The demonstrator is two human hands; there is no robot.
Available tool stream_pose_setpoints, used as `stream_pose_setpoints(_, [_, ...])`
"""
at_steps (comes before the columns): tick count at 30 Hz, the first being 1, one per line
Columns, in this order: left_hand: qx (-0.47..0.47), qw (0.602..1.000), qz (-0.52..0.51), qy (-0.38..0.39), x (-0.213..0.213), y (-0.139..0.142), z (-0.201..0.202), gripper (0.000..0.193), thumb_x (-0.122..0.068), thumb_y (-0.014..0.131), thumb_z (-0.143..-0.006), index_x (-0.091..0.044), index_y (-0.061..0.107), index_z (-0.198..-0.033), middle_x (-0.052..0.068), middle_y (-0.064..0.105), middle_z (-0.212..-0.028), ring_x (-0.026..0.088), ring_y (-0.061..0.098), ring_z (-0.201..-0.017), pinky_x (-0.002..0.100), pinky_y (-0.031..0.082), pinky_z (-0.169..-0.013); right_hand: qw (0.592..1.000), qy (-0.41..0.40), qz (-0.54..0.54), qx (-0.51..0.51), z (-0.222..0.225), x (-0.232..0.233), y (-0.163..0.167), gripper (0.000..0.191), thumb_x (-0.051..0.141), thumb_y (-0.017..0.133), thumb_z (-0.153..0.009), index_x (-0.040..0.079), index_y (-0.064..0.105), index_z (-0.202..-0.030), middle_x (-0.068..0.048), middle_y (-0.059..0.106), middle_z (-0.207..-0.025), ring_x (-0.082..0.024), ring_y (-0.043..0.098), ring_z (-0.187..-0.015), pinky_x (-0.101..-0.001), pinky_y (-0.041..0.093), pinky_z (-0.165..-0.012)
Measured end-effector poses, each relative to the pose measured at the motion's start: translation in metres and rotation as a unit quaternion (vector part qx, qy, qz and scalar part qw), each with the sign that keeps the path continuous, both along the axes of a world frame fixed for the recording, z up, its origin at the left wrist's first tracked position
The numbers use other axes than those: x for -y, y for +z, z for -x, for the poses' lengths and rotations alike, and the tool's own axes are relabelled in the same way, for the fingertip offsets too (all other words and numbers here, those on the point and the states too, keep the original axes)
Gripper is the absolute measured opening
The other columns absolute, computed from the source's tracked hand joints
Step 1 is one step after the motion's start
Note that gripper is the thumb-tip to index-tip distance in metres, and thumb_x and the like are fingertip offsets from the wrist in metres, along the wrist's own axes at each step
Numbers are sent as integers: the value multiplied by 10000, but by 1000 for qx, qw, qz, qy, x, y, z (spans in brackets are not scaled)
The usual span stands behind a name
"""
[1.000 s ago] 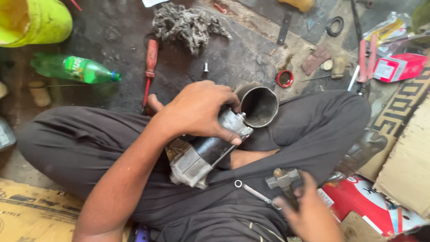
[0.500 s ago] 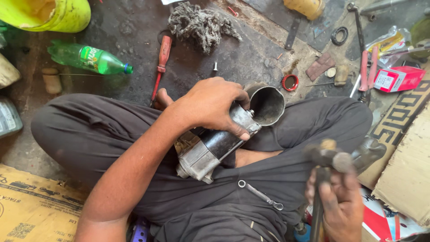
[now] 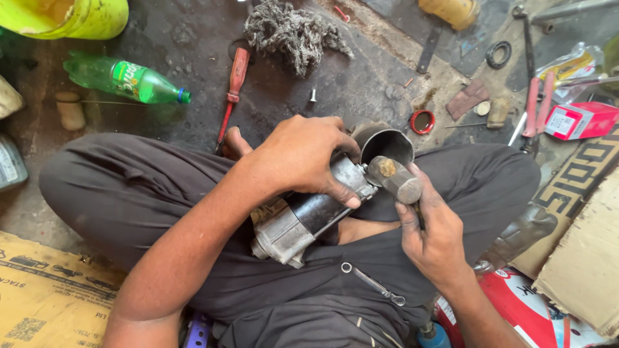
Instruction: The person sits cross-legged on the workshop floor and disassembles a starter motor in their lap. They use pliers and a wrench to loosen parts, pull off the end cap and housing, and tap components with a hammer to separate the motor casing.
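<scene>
The right hand point(image 3: 435, 241) has swung its hammer point(image 3: 394, 179) in from the side since a moment ago, so the steel head now sits against the open end of the starter motor point(image 3: 316, 216); the spanner point(image 3: 373, 284) stays on the dark trousers where it lay. That hand is closed round the handle, which is almost wholly hidden behind the fingers, so only the worn, rust-spotted head shows. The left hand point(image 3: 302, 158) is clamped over the top of the motor, fingers curled down its far side, covering much of the housing. The motor lies tilted across the lap of the person sitting cross-legged on the floor point(image 3: 193, 71), its grey metal end lowest and its round mouth toward the hammer.

On the floor beyond the knees lie a red-handled screwdriver point(image 3: 232, 90), a green plastic bottle point(image 3: 126, 80) on its side, a tangled wad of grey rag point(image 3: 290, 32) and a small red cap point(image 3: 422, 121). A yellow bucket point(image 3: 71, 16) is cut off at the upper left edge. The red pliers point(image 3: 538, 106) at the right are partly out of sight among clutter.
</scene>
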State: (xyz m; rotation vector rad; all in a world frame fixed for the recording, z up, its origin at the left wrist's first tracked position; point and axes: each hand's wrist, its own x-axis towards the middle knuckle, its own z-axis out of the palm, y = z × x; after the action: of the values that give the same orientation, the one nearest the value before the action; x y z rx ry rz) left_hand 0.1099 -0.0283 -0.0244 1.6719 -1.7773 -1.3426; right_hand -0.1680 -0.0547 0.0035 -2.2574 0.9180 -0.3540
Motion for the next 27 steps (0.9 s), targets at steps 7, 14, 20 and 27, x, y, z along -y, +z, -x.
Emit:
stream_pose_setpoints(7, [-2, 1000, -1, 2, 3, 0, 0, 743, -650, 883, -475, -191, 786, -1050, 69, 702, -1061, 335, 702, -938, 462, 543, -783, 999, 8, 24, -24, 1, 1, -4, 481, 13, 644, -984, -71, 493, -1433, -267, 634, -1342, -373, 700, -1178, -392, 558, -990])
stream_pose_setpoints(14, [-23, 1000, -1, 10, 2, -2, -1, 707, -627, 890, -481, -200, 793, -1037, 68, 705, -1050, 338, 701, -928, 459, 544, -781, 999, -17, 25, -45, 1, 1, 11, 508, -23, 658, -946, -90, 501, -1425, -287, 651, -1321, -363, 716, -1137, -388, 554, -970])
stream_pose_setpoints(20, [1, 1000, -8, 6, 2, -5, -1, 782, -651, 897, -467, -127, 752, -1028, 89, 699, -1033, 352, 695, -932, 475, 536, -781, 993, -94, 2, 77, 9, -8, 30, 483, 28, 659, -1006, -84, 475, -1439, -326, 579, -1403, -354, 662, -1183, -351, 516, -1066])
stream_pose_setpoints(27, [4, 1000, -17, 26, 2, -7, 0, 859, -680, 900, -436, -73, 716, -1015, 118, 691, -1031, 366, 694, -929, 476, 546, -780, 998, 24, 38, -32, 0, 2, -9, 418, -14, 652, -964, -91, 525, -1355, -314, 646, -1313, -368, 711, -1150, -371, 568, -963])
